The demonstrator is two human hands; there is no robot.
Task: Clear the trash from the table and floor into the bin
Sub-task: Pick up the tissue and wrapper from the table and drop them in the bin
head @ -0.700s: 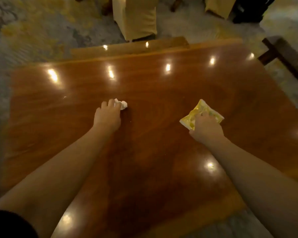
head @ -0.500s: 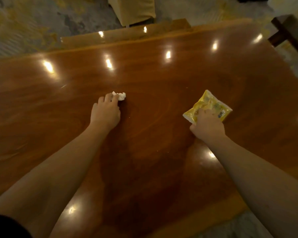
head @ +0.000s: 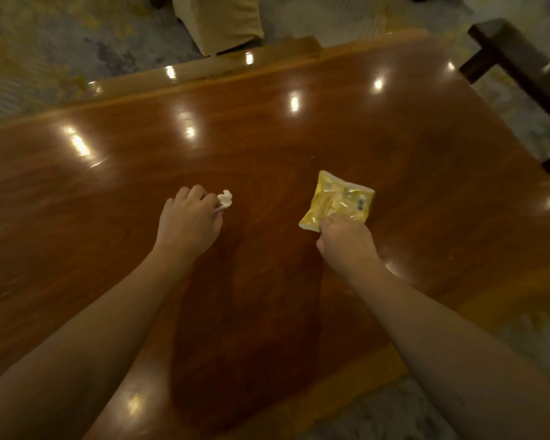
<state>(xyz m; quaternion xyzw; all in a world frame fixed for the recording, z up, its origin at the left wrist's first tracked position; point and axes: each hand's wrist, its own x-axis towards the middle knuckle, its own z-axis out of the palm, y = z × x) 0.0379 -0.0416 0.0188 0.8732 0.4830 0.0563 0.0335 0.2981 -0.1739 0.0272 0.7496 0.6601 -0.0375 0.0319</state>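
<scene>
A small white wad [head: 225, 199] is pinched at the fingers of the left hand [head: 189, 223], and a yellow wrapper [head: 337, 201] is gripped by its near edge in the closed right hand [head: 346, 246], both low over the counter [head: 426, 160]. The pick-up step appears to be in hand. Next, both pieces would need to be carried to the bin, which is not in view.
</scene>
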